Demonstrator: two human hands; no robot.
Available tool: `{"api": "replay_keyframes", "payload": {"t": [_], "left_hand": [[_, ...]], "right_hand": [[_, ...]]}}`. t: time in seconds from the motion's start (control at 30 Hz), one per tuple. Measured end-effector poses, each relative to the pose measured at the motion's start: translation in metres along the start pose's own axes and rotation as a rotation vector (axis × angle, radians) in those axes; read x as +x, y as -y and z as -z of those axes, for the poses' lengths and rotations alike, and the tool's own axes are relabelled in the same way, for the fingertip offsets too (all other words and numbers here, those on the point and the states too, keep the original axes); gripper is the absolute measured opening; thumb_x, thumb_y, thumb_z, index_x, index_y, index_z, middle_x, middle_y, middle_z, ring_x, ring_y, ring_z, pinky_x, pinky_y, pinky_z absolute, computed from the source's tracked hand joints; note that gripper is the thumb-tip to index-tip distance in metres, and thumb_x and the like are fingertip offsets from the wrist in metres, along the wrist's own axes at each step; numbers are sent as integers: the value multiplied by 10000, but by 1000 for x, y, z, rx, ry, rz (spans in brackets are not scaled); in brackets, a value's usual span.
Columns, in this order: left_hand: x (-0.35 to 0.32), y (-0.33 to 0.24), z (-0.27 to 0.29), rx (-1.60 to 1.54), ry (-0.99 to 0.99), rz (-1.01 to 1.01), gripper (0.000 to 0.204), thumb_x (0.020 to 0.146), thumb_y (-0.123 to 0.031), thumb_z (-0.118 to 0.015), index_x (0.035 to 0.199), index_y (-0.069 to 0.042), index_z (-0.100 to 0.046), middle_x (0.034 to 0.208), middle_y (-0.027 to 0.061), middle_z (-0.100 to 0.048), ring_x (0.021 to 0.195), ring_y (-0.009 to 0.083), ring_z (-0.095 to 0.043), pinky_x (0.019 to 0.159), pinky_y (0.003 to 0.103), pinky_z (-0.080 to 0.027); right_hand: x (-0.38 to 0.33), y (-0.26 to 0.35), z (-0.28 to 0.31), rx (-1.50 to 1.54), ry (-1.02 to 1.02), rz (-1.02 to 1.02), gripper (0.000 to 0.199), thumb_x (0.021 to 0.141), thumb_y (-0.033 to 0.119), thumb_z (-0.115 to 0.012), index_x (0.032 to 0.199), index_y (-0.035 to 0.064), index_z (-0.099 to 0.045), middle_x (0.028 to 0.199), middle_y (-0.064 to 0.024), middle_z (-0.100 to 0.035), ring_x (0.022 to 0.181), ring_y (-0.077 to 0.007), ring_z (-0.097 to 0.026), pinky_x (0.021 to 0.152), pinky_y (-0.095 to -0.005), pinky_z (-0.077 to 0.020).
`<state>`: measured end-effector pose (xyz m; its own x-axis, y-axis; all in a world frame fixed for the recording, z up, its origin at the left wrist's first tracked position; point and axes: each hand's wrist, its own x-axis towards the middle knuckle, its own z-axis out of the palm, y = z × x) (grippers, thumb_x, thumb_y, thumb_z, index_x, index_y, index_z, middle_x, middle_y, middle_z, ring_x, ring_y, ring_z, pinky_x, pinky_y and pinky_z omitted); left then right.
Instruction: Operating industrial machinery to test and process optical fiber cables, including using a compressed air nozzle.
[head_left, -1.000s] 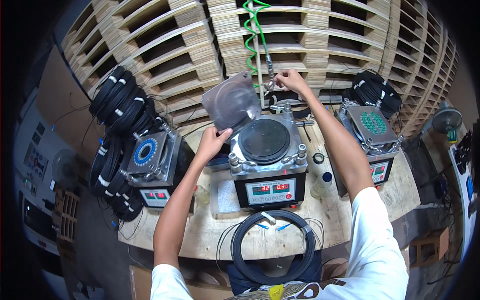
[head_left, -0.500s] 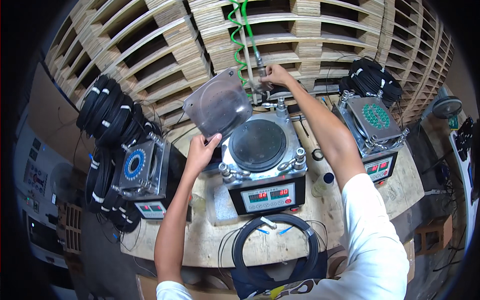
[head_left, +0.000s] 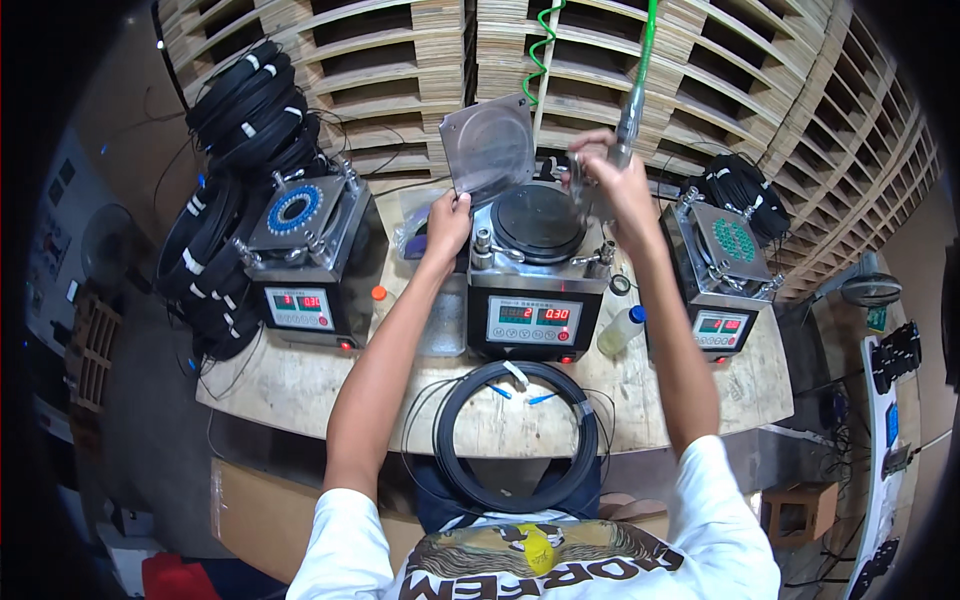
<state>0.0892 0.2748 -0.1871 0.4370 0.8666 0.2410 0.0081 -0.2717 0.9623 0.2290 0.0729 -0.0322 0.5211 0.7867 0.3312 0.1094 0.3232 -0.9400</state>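
My left hand is closed on the lower edge of a square grey metal plate with a round mark on its face, which it holds tilted up behind the middle machine. In my right hand is an air blow gun, blurred by motion, hanging from a green hose. That hand is over the machine's back right corner. Below and between the hands lies a round black polishing pad on top of the middle polishing machine, uncovered by the plate.
Similar machines stand left and right, with plates fitted. A black cable coil with blue connectors lies at the table's front edge. A blue-capped bottle stands beside the middle machine. More cable coils are stacked left; wooden pallets rise behind.
My right hand has brought the blow gun down and nearer, to above the machine's back right corner. The plate in my left hand stands more upright. The view has shifted.
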Motion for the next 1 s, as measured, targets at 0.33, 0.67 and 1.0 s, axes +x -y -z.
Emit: {"api": "replay_keyframes", "payload": {"t": [0.33,0.67,1.0], "left_hand": [[-25,-18,-31,-155,-265,-1,239,974,-191,-540,1011,26,-632,876,191,-670,801,295,-631,751,405,-468],[-29,-19,-28,-126,-302,-30,229,971,-178,-541,999,36,-617,856,215,-663,759,350,-630,719,425,-468],[-28,-23,-29,-123,-302,1,218,968,-178,-543,961,28,-613,820,212,-650,740,354,-608,707,426,-457]], "right_hand": [[-53,-65,-47,20,-183,198,123,839,46,-508,889,-2,-609,789,-77,-634,730,-139,-616,713,-272,-498],[-55,-83,-62,67,-248,265,75,838,7,-511,767,1,-533,795,-73,-560,740,-157,-588,720,-296,-484],[-55,-82,-56,109,-270,252,66,841,-19,-512,779,-3,-531,804,-68,-547,730,-159,-580,705,-309,-498]]}}
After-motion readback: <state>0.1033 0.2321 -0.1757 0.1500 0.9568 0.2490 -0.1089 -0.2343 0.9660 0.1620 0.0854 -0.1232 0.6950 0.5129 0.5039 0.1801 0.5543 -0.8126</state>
